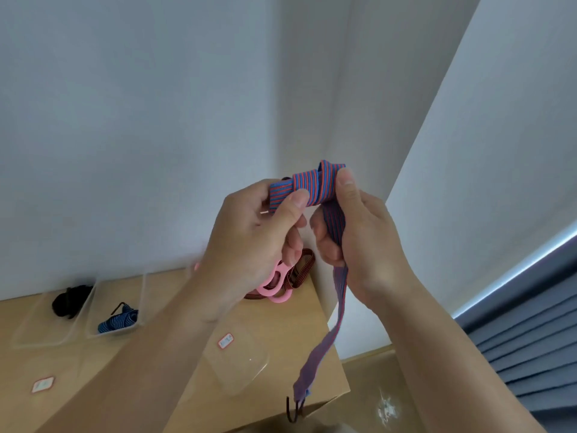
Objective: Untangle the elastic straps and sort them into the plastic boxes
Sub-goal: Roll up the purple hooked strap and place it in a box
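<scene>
I hold a blue-and-red striped elastic strap (307, 185) up in front of the wall, wound into a small roll. My left hand (249, 232) grips the roll's left side with the thumb on top. My right hand (359, 242) pinches the roll's right end, and the strap's loose tail (327, 332) hangs down through its palm to a dark hook (293, 410). On the wooden table one plastic box (40, 335) holds a black strap (70, 300). The box beside it (93, 307) holds a blue striped strap (120, 320).
A pink plastic clip (274, 289) and a brown-red striped strap (301, 273) lie at the table's back right corner. A clear lid with a red-edged label (240, 367) lies nearer me, another label (42, 384) at the left. The table's right edge (338, 357) drops to the floor; curtains hang at right.
</scene>
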{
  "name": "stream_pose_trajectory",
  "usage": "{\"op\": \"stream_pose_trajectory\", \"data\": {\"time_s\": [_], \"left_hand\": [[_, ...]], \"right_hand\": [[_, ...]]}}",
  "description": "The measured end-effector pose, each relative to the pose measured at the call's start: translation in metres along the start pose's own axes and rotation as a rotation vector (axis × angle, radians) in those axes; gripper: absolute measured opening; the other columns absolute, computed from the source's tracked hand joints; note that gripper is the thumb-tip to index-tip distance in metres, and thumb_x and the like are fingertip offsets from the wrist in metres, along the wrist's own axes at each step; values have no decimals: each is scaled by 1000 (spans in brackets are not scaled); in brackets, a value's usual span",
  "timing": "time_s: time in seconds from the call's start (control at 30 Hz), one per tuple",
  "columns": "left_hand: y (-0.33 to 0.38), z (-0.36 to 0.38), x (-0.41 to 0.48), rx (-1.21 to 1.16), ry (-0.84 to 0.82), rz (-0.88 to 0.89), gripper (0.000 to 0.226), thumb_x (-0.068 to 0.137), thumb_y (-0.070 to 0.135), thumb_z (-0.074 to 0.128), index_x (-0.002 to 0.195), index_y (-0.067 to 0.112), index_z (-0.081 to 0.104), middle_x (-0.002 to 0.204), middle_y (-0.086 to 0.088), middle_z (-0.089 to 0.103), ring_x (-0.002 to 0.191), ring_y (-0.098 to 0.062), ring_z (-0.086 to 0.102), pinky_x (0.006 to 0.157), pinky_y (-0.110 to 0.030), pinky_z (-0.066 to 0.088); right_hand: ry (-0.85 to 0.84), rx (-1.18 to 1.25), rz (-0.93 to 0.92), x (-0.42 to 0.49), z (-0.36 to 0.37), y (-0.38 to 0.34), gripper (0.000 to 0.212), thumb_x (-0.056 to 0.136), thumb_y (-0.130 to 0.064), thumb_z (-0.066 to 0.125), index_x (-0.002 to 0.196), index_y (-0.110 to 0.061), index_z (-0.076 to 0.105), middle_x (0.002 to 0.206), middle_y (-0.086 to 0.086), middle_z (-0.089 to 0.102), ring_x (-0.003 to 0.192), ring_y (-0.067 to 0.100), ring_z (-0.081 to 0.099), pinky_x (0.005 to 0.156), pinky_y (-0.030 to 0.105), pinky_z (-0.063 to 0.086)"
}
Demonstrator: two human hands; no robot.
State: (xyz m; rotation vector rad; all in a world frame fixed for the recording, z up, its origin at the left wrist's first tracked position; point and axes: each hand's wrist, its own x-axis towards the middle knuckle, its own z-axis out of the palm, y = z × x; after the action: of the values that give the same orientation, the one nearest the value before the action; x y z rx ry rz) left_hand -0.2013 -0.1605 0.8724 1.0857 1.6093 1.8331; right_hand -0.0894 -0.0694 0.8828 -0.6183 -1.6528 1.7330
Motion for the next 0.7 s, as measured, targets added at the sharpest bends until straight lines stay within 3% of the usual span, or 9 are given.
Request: {"op": "stream_pose_trajectory", "data": {"time_s": [0.1, 0.2, 0.27, 0.33, 0.43, 0.53, 0.6, 0.7], "left_hand": [[-6, 13, 5, 467, 191, 273, 13, 96, 21, 63, 106, 16, 69, 77, 6, 66, 59, -20, 63, 56, -33, 52], [-14, 30, 5, 891, 270, 564, 26, 93, 8, 59, 116, 3, 71, 89, -10, 64, 68, -29, 60, 55, -40, 52], [-15, 38, 6, 1040, 288, 633, 36, 88, 9, 52, 118, 1, 71, 90, -15, 64, 65, -33, 62, 48, -38, 52], [-14, 41, 8, 1094, 276, 606, 45, 81, 9, 56, 124, 4, 70, 94, -13, 63, 66, -32, 63, 50, -39, 54], [-13, 38, 8, 951, 168, 408, 53, 82, 14, 57, 134, 16, 65, 101, 0, 58, 73, -21, 62, 62, -38, 56], [-7, 32, 5, 401, 160, -17, 53, 77, 24, 67, 129, 28, 64, 100, 5, 59, 72, -15, 65, 57, -31, 54], [0, 31, 3, 19, 165, -215, 39, 82, 30, 66, 120, 21, 71, 93, -8, 62, 66, -22, 64, 49, -32, 51], [4, 41, 1, 78, 215, -183, 30, 95, 31, 65, 114, 9, 72, 80, -13, 65, 60, -25, 66, 52, -32, 54]], "right_hand": [[-78, 305, 325, 11, -10, -8, 51, 104, -55, 39, 84, -12, 57, 54, 5, 45, 34, 10, 24, 33, 16, 19], [-124, 370, 429, 21, -21, -14, 47, 99, -58, 46, 84, -16, 57, 52, 3, 43, 32, 10, 24, 31, 16, 20], [-153, 333, 445, 28, -29, -16, 46, 98, -58, 48, 82, -16, 57, 53, 5, 43, 33, 13, 27, 32, 17, 23], [-198, 318, 463, 33, -35, -15, 48, 99, -58, 48, 81, -15, 59, 55, 6, 44, 34, 14, 30, 33, 18, 26], [-266, 310, 440, 39, -41, -9, 53, 102, -55, 45, 79, -11, 62, 55, 6, 46, 36, 14, 33, 34, 20, 28], [-305, 291, 371, 42, -46, -1, 54, 103, -55, 43, 84, -9, 64, 57, 6, 49, 38, 15, 35, 36, 21, 31], [-325, 210, 298, 45, -47, 4, 57, 103, -56, 41, 86, -7, 65, 59, 6, 52, 41, 16, 37, 39, 23, 34], [-373, 132, 221, 47, -45, 9, 61, 103, -56, 38, 73, -10, 65, 60, 7, 54, 42, 16, 41, 43, 24, 35]]}}
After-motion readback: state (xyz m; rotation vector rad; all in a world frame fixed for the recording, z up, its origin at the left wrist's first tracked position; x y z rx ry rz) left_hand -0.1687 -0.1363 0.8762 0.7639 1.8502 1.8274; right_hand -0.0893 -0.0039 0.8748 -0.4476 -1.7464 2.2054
